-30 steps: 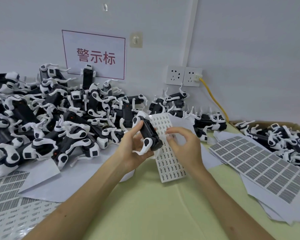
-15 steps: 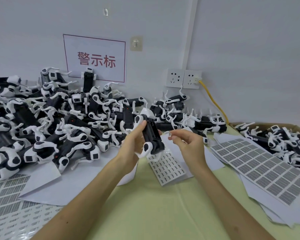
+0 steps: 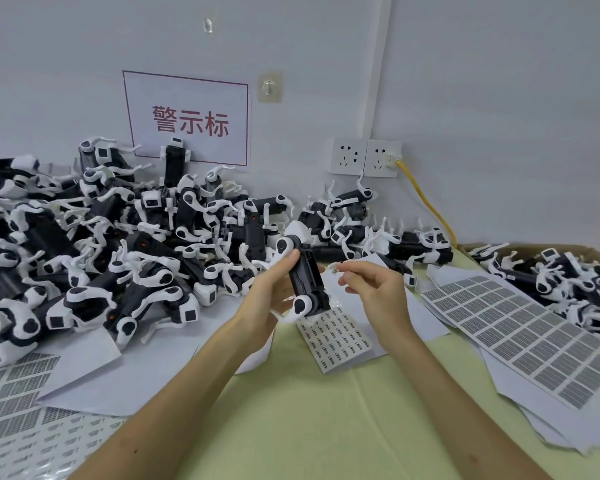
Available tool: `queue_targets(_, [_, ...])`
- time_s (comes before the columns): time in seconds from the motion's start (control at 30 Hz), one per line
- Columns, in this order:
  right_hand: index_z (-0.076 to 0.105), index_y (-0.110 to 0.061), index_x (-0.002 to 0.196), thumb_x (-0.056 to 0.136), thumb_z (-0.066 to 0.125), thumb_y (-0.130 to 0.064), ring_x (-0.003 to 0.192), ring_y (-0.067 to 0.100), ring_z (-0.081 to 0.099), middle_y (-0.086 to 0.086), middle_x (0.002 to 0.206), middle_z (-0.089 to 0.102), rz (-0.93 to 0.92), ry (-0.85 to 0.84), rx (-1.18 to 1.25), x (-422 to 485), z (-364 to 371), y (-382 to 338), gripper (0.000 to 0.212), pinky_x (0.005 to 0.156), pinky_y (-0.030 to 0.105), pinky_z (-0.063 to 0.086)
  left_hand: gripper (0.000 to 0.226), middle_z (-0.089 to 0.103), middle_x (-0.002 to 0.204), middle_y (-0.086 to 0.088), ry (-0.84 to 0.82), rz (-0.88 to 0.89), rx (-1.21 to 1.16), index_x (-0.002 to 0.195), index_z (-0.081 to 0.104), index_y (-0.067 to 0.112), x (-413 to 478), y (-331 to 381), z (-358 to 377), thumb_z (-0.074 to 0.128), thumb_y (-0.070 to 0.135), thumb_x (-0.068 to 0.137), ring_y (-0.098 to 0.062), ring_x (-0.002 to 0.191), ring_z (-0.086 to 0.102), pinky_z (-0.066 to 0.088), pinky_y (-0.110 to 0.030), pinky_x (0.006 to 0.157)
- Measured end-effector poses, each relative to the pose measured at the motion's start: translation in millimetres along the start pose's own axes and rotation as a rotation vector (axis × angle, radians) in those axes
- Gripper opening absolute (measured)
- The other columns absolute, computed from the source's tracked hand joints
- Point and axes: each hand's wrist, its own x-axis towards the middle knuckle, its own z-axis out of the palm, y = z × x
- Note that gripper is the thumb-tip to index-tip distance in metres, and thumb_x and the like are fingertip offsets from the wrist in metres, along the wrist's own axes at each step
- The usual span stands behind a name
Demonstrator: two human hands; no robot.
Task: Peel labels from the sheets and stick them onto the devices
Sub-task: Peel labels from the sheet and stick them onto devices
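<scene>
With the left hand wrapped round 1 device, held nearly upright above the middle of the table, the right hand pinches a small label at thumb and forefinger tips, just beside the device's black face; can't tell if it touches. Looks like the placement step. Brace the device with the left thumb, square the label to the flat black panel, land 1 edge first, then rub flat. Label sheet lies just below; device pile fills the back-left corner.
</scene>
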Motion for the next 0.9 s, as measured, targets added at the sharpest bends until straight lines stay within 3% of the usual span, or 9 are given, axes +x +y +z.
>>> queue_targets(0.2, [0.081,-0.023,0.091,0.093,0.063,0.001,0.085,0.018,0.072,-0.003,0.087,0.078,-0.007,-0.006,-0.004,0.5,0.2,-0.3,0.03,0.085,0.04,0.06,0.041,0.072,0.132,-0.011,-0.064,-0.012,-0.033,0.117,0.078,0.03,-0.4,-1.7,2.4,0.065,0.058,0.09,-0.028,0.126,0.066,0.049,-0.051,0.11])
queue_targets(0.37, [0.081,-0.022,0.091,0.092,0.063,0.0,0.083,0.015,0.072,-0.004,0.089,0.078,-0.012,-0.037,-0.021,-1.0,2.0,0.2,0.029,0.081,0.034,0.057,0.045,0.073,0.13,-0.005,-0.063,-0.014,0.008,0.119,0.078,0.029,-1.4,-2.1,4.3,0.064,0.06,0.089,-0.019,0.116,0.071,0.046,-0.05,0.113])
queue_targets(0.53, [0.08,-0.024,0.089,0.093,0.062,0.001,0.081,0.011,0.072,-0.008,0.092,0.078,-0.034,-0.048,-0.057,-3.0,4.2,-0.6,0.031,0.077,0.03,0.054,0.05,0.072,0.131,-0.006,-0.06,-0.008,0.02,0.122,0.077,0.023,-1.8,0.5,5.7,0.065,0.059,0.089,-0.02,0.116,0.07,0.046,-0.046,0.109])
queue_targets(0.7, [0.079,-0.03,0.09,0.093,0.062,-0.001,0.083,0.007,0.071,-0.015,0.091,0.077,-0.081,-0.05,-0.115,-4.9,5.3,-1.5,0.034,0.075,0.025,0.053,0.039,0.071,0.132,-0.011,-0.063,0.001,-0.009,0.121,0.077,0.028,-0.5,0.5,2.9,0.061,0.053,0.095,-0.029,0.125,0.067,0.042,-0.055,0.117])
queue_targets(0.9, [0.079,-0.028,0.093,0.094,0.06,-0.003,0.082,0.008,0.07,-0.013,0.087,0.077,-0.107,-0.023,-0.164,-5.5,5.5,-0.2,0.032,0.069,0.027,0.056,0.032,0.072,0.13,-0.014,-0.071,-0.016,-0.022,0.117,0.079,0.033,-1.0,0.0,4.1,0.059,0.051,0.099,-0.029,0.124,0.068,0.046,-0.053,0.113])
